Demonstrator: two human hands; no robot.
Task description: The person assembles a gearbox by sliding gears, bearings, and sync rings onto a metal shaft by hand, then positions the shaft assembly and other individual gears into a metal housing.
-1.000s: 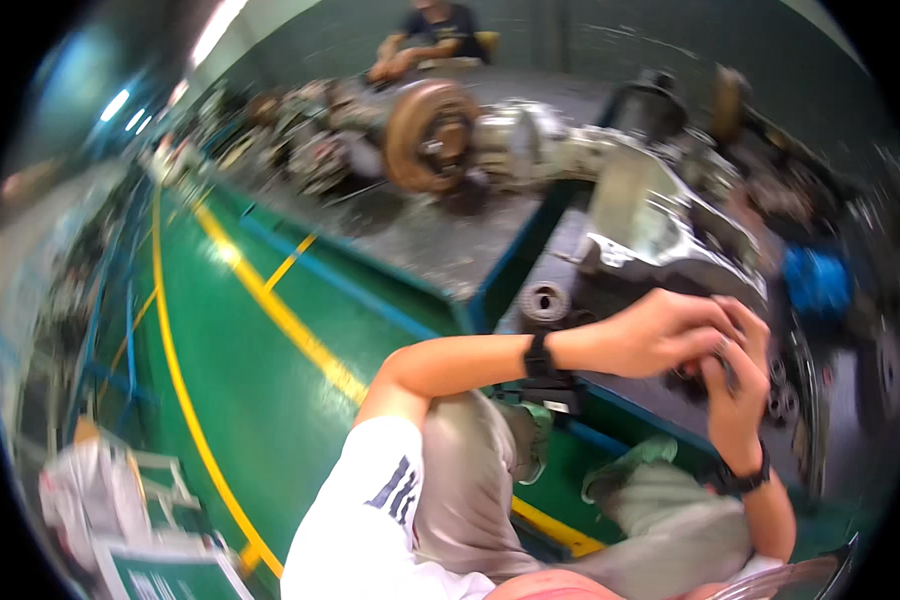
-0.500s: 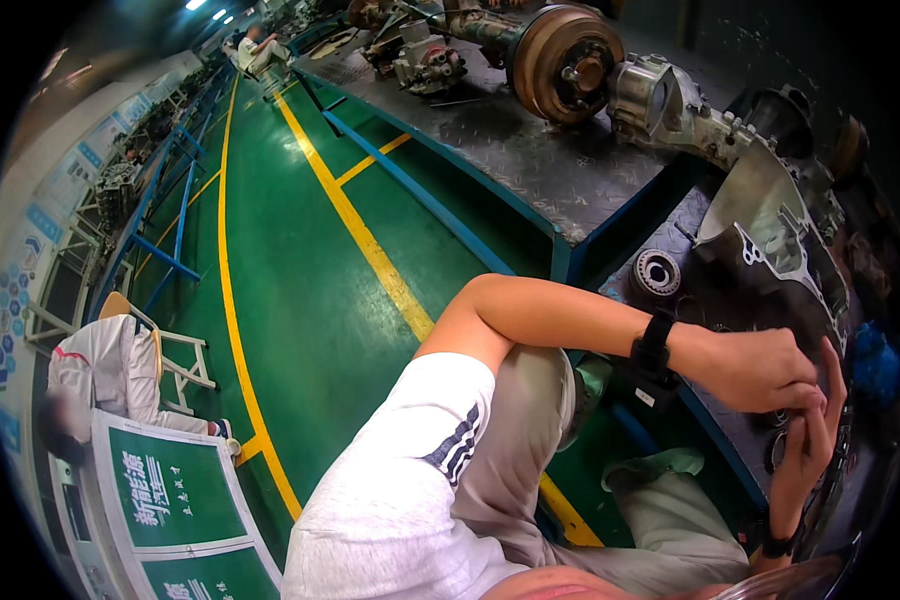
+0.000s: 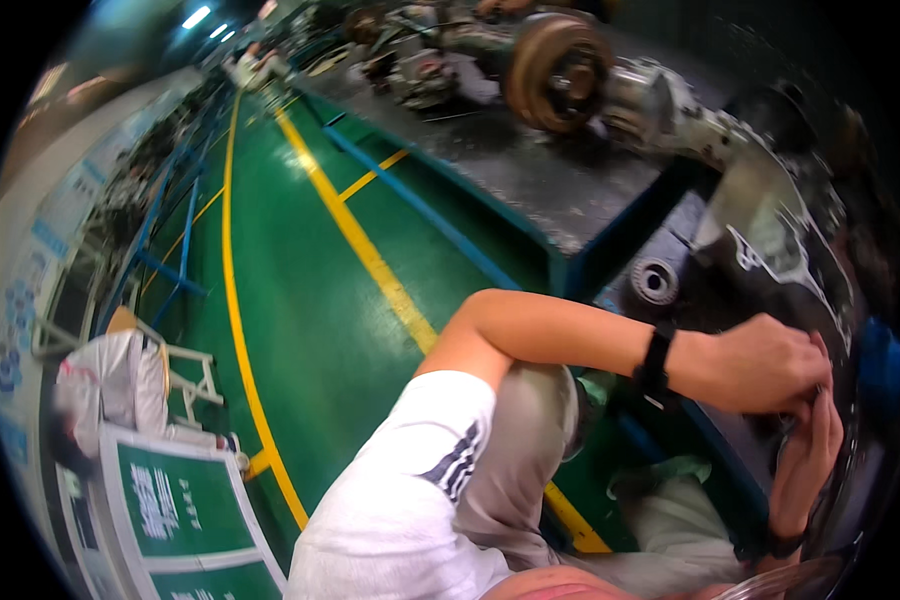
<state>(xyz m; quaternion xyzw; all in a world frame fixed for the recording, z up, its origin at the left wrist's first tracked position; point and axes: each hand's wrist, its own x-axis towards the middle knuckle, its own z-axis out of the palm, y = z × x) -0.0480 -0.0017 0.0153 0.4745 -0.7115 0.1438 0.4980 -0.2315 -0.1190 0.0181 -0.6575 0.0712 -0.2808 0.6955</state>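
Note:
At the right side, over the bench edge, my left hand (image 3: 765, 365) is closed, its fingers curled in and a black band around the wrist. My right hand (image 3: 815, 450) comes up from below, fingers pressed together, and its tips meet those of my left. Whatever sits between the fingertips, if anything, is hidden. Just beyond the hands lies a cut-open metal housing (image 3: 770, 225) with a pale cut rim. Nearer my left wrist, a round toothed bearing-like ring (image 3: 654, 281) rests on the dark bench.
A rusty brake drum (image 3: 558, 72) on an axle and a smaller metal assembly (image 3: 420, 78) stand on the far bench (image 3: 530, 190). Something blue (image 3: 882, 360) is at the far right. A seated person (image 3: 120, 375) and green panels (image 3: 185, 495) are at left; another person (image 3: 260, 68) sits far off.
My left hand has turned and its fingers have closed in against my right fingertips. My right fingers, more spread before, are now drawn together. The whole view has shifted slightly and blurred.

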